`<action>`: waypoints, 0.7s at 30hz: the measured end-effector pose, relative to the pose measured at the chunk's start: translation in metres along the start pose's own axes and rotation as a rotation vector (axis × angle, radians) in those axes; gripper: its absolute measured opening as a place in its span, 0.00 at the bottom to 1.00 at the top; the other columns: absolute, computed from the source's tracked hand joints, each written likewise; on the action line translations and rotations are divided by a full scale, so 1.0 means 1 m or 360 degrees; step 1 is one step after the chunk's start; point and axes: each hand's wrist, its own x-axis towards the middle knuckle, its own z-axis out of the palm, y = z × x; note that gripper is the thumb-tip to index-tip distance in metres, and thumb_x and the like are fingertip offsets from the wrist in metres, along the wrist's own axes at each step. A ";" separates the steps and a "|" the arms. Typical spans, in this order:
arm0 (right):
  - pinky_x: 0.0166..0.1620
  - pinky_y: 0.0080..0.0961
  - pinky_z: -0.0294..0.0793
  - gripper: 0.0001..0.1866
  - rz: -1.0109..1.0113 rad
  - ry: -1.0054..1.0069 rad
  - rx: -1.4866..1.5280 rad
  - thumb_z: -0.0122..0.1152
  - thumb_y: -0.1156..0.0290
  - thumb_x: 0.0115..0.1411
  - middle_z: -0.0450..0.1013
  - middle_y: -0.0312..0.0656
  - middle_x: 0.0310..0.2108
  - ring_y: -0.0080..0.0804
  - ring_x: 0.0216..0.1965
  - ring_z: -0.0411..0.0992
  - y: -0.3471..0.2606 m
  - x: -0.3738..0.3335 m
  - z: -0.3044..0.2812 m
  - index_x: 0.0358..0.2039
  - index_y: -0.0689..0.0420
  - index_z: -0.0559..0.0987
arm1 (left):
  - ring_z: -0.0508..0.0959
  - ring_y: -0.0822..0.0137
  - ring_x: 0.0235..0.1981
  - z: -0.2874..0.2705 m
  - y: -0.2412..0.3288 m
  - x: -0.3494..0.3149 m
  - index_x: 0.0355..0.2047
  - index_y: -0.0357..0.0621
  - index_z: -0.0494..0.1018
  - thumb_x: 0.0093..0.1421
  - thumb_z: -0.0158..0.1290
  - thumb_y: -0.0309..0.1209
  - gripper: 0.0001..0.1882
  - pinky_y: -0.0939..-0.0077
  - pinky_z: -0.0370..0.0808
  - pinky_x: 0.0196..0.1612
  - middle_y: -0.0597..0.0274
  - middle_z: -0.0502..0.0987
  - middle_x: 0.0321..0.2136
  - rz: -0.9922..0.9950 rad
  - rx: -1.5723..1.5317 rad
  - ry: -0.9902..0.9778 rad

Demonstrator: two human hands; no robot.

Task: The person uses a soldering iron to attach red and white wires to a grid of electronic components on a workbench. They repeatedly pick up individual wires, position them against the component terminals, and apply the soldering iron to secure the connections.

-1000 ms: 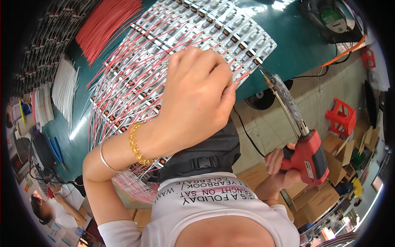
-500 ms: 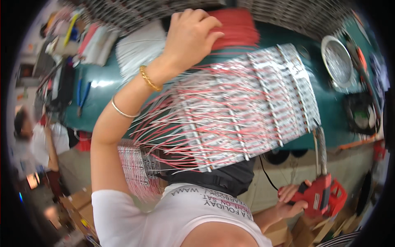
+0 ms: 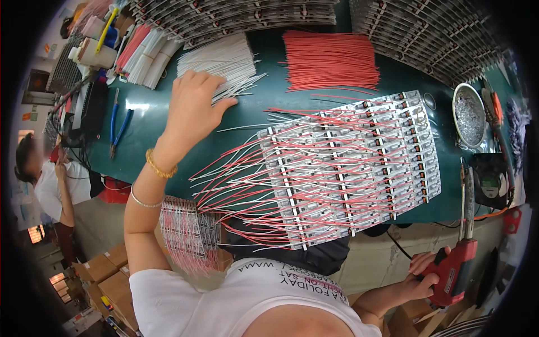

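Observation:
My left hand (image 3: 193,106) reaches over a pile of white wires (image 3: 222,59) at the near edge of that pile. Its thumb stands apart from the bent fingers, and no wire shows clearly in its grip. My right hand (image 3: 422,276) is wrapped around the handle of a red soldering gun (image 3: 453,275), whose long metal tip points away from me, right of the panel. Between the hands lies a panel of small white circuit boards (image 3: 415,168) in rows. Red and white wires run across it, and their loose ends hang past its left side.
A stack of red wires (image 3: 331,60) lies behind the panel. Blue-handled pliers (image 3: 118,126) rest at the left, and a round metal bowl (image 3: 469,115) stands at the right. Racked boards (image 3: 426,39) line the back. A wired panel (image 3: 188,230) sits below the table edge. Another person (image 3: 62,188) is far left.
My left hand has moved left and nearer, from beside the red wires to the white wires. My right hand and the soldering gun appear further right as the whole view has shifted.

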 end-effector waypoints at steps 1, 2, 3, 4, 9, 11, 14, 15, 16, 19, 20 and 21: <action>0.17 0.19 0.58 0.41 0.0004 -0.0021 0.0002 0.55 0.45 0.56 0.59 0.33 0.11 0.21 0.10 0.56 -0.001 0.004 -0.003 0.54 0.71 0.59 | 0.70 0.57 0.37 0.005 0.001 -0.005 0.33 0.40 0.74 0.48 0.56 0.27 0.10 0.66 0.64 0.40 0.59 0.73 0.30 0.0024 0.0032 0.0027; 0.17 0.20 0.59 0.42 0.0006 -0.0041 -0.0006 0.55 0.45 0.55 0.60 0.34 0.11 0.21 0.11 0.57 -0.003 0.008 -0.006 0.54 0.71 0.58 | 0.70 0.57 0.36 0.010 0.002 -0.008 0.33 0.40 0.73 0.47 0.55 0.25 0.10 0.66 0.64 0.39 0.59 0.72 0.29 0.0051 0.0054 0.0056; 0.18 0.21 0.60 0.43 0.0009 -0.0060 -0.0016 0.56 0.45 0.55 0.61 0.35 0.11 0.22 0.11 0.58 -0.005 0.011 -0.007 0.54 0.71 0.58 | 0.69 0.57 0.34 0.013 0.001 -0.008 0.32 0.40 0.71 0.46 0.54 0.23 0.10 0.65 0.63 0.39 0.58 0.71 0.28 0.0087 0.0161 0.0035; 0.18 0.22 0.60 0.42 -0.0033 -0.0064 -0.0065 0.55 0.45 0.56 0.61 0.35 0.11 0.22 0.11 0.58 -0.006 0.014 -0.006 0.53 0.72 0.58 | 0.69 0.57 0.33 0.015 0.000 -0.009 0.31 0.40 0.70 0.45 0.52 0.21 0.10 0.65 0.63 0.38 0.58 0.69 0.27 0.0123 0.0268 0.0015; 0.16 0.20 0.58 0.40 -0.0126 -0.0121 0.0012 0.53 0.45 0.57 0.60 0.34 0.11 0.21 0.10 0.57 -0.002 0.016 0.005 0.53 0.72 0.59 | 0.68 0.56 0.30 0.013 -0.005 0.002 0.26 0.39 0.65 0.42 0.48 0.16 0.10 0.65 0.65 0.35 0.54 0.67 0.25 0.0270 0.0410 -0.0061; 0.15 0.19 0.57 0.40 -0.0087 -0.0125 0.0017 0.52 0.45 0.57 0.60 0.34 0.11 0.20 0.10 0.57 0.004 0.010 0.005 0.53 0.72 0.59 | 0.69 0.55 0.28 0.016 -0.012 0.004 0.26 0.40 0.65 0.48 0.49 0.18 0.06 0.64 0.66 0.33 0.54 0.68 0.23 0.0293 0.0277 0.0037; 0.14 0.18 0.57 0.40 0.0020 -0.0072 0.0070 0.53 0.45 0.57 0.60 0.34 0.11 0.21 0.10 0.57 0.010 0.005 0.003 0.53 0.72 0.59 | 0.71 0.54 0.27 0.010 -0.018 0.007 0.27 0.41 0.67 0.52 0.50 0.21 0.03 0.63 0.67 0.31 0.54 0.70 0.23 0.0233 0.0204 0.0125; 0.14 0.18 0.57 0.40 0.0069 -0.0048 0.0085 0.53 0.45 0.57 0.60 0.35 0.11 0.21 0.10 0.57 0.011 0.003 0.002 0.53 0.72 0.59 | 0.71 0.54 0.26 0.007 -0.020 0.006 0.28 0.41 0.67 0.53 0.50 0.22 0.03 0.62 0.67 0.31 0.54 0.71 0.23 0.0165 0.0206 0.0140; 0.15 0.18 0.57 0.40 0.0095 -0.0048 0.0117 0.53 0.45 0.57 0.60 0.35 0.11 0.21 0.10 0.57 0.012 0.002 0.001 0.53 0.72 0.59 | 0.72 0.53 0.26 0.005 -0.021 0.006 0.28 0.41 0.68 0.54 0.50 0.23 0.03 0.62 0.67 0.30 0.54 0.71 0.23 0.0097 0.0210 0.0155; 0.15 0.18 0.57 0.39 0.0132 -0.0045 0.0179 0.53 0.46 0.57 0.60 0.35 0.10 0.22 0.10 0.57 0.013 0.002 -0.001 0.53 0.71 0.59 | 0.72 0.51 0.25 -0.013 -0.013 0.015 0.30 0.40 0.68 0.55 0.50 0.25 0.03 0.62 0.68 0.29 0.54 0.72 0.24 0.0091 -0.0025 0.0168; 0.15 0.18 0.57 0.39 0.0129 -0.0029 0.0180 0.53 0.46 0.57 0.60 0.35 0.10 0.22 0.10 0.57 0.013 0.002 -0.003 0.53 0.70 0.59 | 0.72 0.51 0.25 -0.023 -0.007 0.022 0.29 0.40 0.68 0.55 0.50 0.25 0.03 0.62 0.68 0.29 0.54 0.72 0.24 0.0144 -0.0006 0.0094; 0.16 0.18 0.57 0.39 0.0129 -0.0018 0.0173 0.53 0.46 0.57 0.60 0.35 0.10 0.22 0.10 0.57 0.014 0.002 -0.003 0.53 0.70 0.59 | 0.72 0.50 0.25 -0.031 0.001 0.028 0.28 0.40 0.68 0.55 0.50 0.25 0.03 0.62 0.68 0.28 0.54 0.72 0.23 0.0193 0.0004 0.0015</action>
